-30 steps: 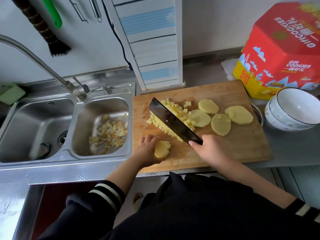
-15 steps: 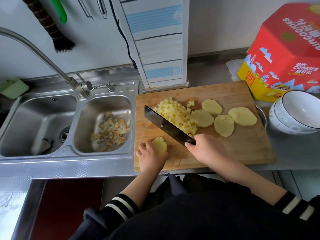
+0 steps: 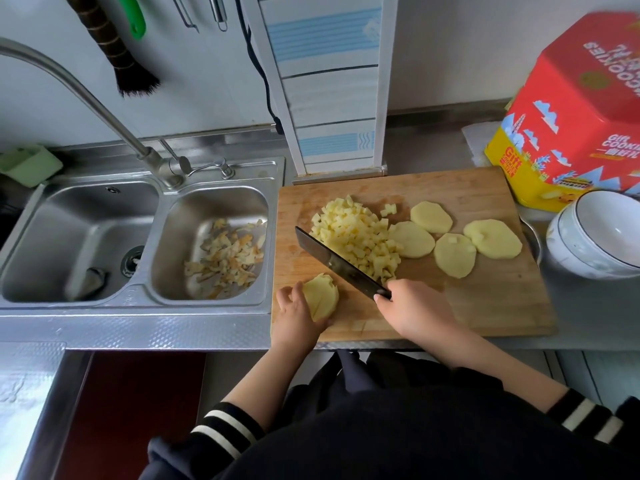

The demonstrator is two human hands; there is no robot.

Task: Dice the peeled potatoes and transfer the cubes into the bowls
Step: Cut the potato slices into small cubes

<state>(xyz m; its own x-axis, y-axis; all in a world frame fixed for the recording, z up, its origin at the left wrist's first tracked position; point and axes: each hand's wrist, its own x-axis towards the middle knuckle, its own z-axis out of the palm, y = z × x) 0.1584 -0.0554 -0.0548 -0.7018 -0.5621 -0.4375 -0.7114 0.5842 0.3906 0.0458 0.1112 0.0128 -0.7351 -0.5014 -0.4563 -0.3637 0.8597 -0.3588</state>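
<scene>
**Here, a cleaver beside the diced pile, a sliced potato under the left hand**

Now the left hand (image 3: 298, 315) curls its fingers (image 3: 287, 296) round a sliced potato piece (image 3: 320, 296) on the near left part of the wooden cutting board (image 3: 485, 306). The right hand (image 3: 414, 311) grips the handle of a dark cleaver (image 3: 337, 263), fingers wrapped tight; the blade runs away from them toward the board's left, its far side against a heap of potato cubes (image 3: 356, 237). Beyond those fingers and to their right lie four flat potato slices (image 3: 453, 254), touching one another. Farther right, off the board on the counter (image 3: 588, 306), stand stacked white bowls (image 3: 599, 233), with a red cookie tin (image 3: 571, 116) behind. Left of the left fingers, peelings (image 3: 225, 256) lie in the sink (image 3: 104, 306).
</scene>
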